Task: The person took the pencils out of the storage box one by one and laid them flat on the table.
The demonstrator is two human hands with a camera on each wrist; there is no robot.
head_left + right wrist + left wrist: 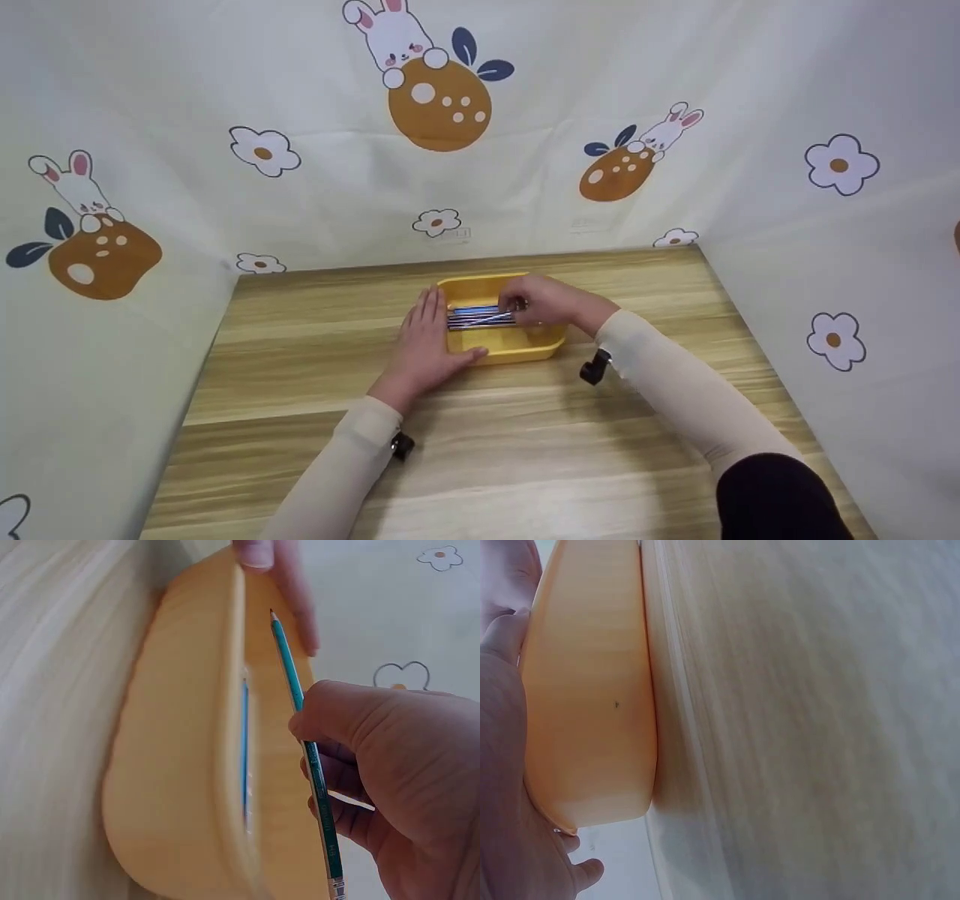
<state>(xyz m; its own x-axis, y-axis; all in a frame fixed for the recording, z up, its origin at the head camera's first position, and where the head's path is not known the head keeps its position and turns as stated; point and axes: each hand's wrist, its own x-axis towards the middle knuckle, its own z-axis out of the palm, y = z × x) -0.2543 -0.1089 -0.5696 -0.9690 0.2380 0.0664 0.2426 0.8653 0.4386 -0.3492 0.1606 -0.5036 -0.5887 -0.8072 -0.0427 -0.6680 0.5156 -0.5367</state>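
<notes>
A yellow plastic tray (525,354) stands on the wooden table, with several pencils (476,320) lying lengthwise inside it. My left hand (422,346) rests against its left end, fingers extended along that end and thumb over the front rim. From the right, my right hand (551,298) reaches over the tray. In the right wrist view it pinches a dark green pencil (315,780) between thumb and fingers, sharpened tip pointing toward the left hand. A blue pencil (244,750) shows inside, partly hidden by the tray's near wall. The left wrist view shows the tray's outer side (592,690).
Wood-grain table (480,450) extends around the tray. A pale curtain (337,187) printed with rabbits and flowers encloses the back and both sides. Small black cameras are strapped at the left wrist (403,447) and the right wrist (596,367).
</notes>
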